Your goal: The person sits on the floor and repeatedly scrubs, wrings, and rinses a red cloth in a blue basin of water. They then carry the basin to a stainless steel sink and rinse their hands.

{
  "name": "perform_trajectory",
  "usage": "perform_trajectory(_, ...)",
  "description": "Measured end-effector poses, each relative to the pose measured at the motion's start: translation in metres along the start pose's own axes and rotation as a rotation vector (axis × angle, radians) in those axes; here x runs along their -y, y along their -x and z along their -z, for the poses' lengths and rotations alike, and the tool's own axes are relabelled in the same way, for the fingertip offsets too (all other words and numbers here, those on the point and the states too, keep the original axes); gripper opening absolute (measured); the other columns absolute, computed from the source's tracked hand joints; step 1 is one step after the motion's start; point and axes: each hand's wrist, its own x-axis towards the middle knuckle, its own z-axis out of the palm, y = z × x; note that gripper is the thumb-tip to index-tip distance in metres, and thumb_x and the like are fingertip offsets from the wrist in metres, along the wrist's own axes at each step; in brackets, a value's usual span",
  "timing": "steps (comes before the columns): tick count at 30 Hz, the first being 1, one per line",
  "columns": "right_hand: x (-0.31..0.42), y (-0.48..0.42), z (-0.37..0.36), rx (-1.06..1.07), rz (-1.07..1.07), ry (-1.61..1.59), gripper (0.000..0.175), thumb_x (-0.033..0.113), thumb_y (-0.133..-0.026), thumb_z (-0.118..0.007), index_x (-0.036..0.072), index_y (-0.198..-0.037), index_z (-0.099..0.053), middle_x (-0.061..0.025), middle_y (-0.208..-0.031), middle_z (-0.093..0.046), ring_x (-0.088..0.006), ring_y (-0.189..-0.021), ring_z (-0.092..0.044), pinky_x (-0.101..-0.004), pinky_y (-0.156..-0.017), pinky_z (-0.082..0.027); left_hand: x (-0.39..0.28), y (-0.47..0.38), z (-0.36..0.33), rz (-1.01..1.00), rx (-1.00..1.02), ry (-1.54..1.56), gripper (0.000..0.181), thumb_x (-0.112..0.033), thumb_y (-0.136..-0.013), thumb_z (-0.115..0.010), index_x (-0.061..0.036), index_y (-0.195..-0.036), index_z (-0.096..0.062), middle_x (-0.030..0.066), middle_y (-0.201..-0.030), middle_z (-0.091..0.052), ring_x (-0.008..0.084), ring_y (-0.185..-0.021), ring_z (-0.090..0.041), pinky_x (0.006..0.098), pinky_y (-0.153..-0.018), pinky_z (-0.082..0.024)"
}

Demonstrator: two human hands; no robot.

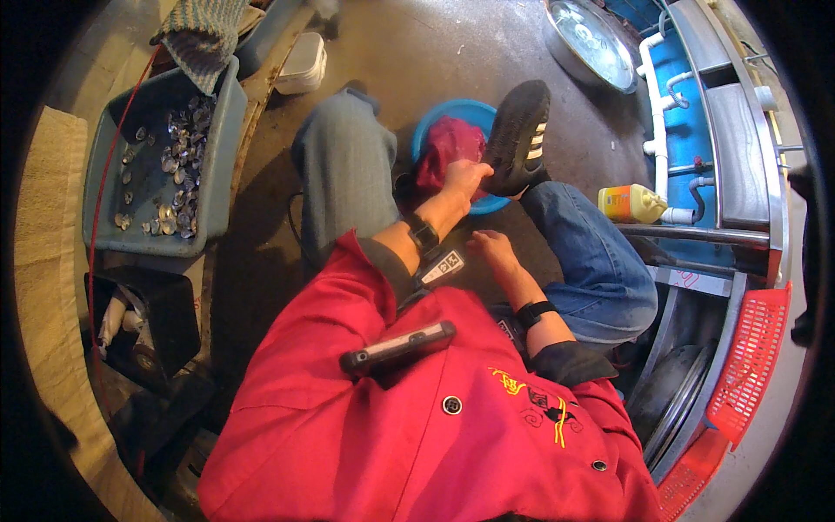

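My left hand (464,179) reaches over the blue plastic basin (425,124), its fingertips at the edge of a black shoe with white stripes (522,134); whether they grip the shoe or merely touch it cannot be told. Dark red cloth (450,140) lies bunched in the basin, just beyond that hand. My right hand (494,253) is lower and nearer my body, above the dark floor, its fingers curled and partly hidden; no object shows in it. The shoe is on the foot of my right leg, in blue jeans, and covers part of the basin's right side.
On the left stand a grey-blue tub (222,176) of shiny clear pieces, a black bin (173,313) and a lidded white container (301,62). A large metal pan (587,42) is at the upper right. A yellow jug (633,203) sits by white pipes (659,117), near red plastic baskets (750,359).
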Motion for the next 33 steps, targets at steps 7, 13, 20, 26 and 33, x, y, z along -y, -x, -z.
perform_trajectory(7,0.003,0.003,0.0,0.001,-0.007,0.005,0.04,0.023,-0.094,-0.06,-0.007,-0.121,-0.059,-0.0178,-0.103,-0.07,-0.0256,-0.089,-0.067,-0.0346,-0.082,-0.051,-0.003,0.004,-0.003,0.05,-0.008,-0.022,0.018,-0.004,-0.073,-0.072,0.0042,-0.089,-0.067,0.0116,-0.088,-0.068,0.0205,-0.077,-0.064,0.0337,-0.072,-0.051)
perform_trajectory(13,-0.005,-0.004,0.002,0.018,0.017,-0.042,0.036,0.021,-0.094,-0.06,-0.006,-0.117,-0.061,-0.0163,-0.098,-0.07,-0.024,-0.086,-0.067,-0.0336,-0.077,-0.052,0.009,-0.002,-0.002,0.032,-0.039,-0.046,0.017,-0.007,-0.075,-0.072,0.0035,-0.088,-0.067,0.0108,-0.086,-0.068,0.0199,-0.078,-0.065,0.035,-0.068,-0.052)
perform_trajectory(20,-0.006,-0.005,0.003,0.004,0.018,0.013,0.036,0.022,-0.094,-0.06,-0.007,-0.115,-0.063,-0.0145,-0.096,-0.069,-0.022,-0.085,-0.066,-0.0325,-0.076,-0.053,0.01,0.003,-0.004,0.021,-0.108,0.069,0.028,-0.018,-0.078,-0.079,0.0034,-0.09,-0.066,0.0094,-0.087,-0.068,0.0178,-0.077,-0.063,0.0335,-0.069,-0.049)
perform_trajectory(26,-0.003,-0.005,0.0,0.001,-0.003,0.034,0.037,0.023,-0.094,-0.059,-0.007,-0.115,-0.063,-0.0148,-0.096,-0.07,-0.0224,-0.085,-0.066,-0.033,-0.077,-0.052,-0.001,0.009,-0.004,-0.026,-0.157,-0.13,0.03,-0.016,-0.075,-0.08,0.0047,-0.09,-0.066,0.0114,-0.083,-0.067,0.0194,-0.071,-0.062,0.0355,-0.055,-0.048)
perform_trajectory(33,0.006,0.006,-0.001,-0.012,-0.02,0.019,0.038,0.023,-0.094,-0.059,-0.008,-0.117,-0.061,-0.0165,-0.097,-0.069,-0.0233,-0.084,-0.066,-0.0331,-0.077,-0.053,0.001,0.009,-0.004,-0.038,-0.161,-0.194,0.029,-0.012,-0.074,-0.08,0.0047,-0.092,-0.064,0.0118,-0.082,-0.066,0.0202,-0.068,-0.061,0.0352,-0.053,-0.047)
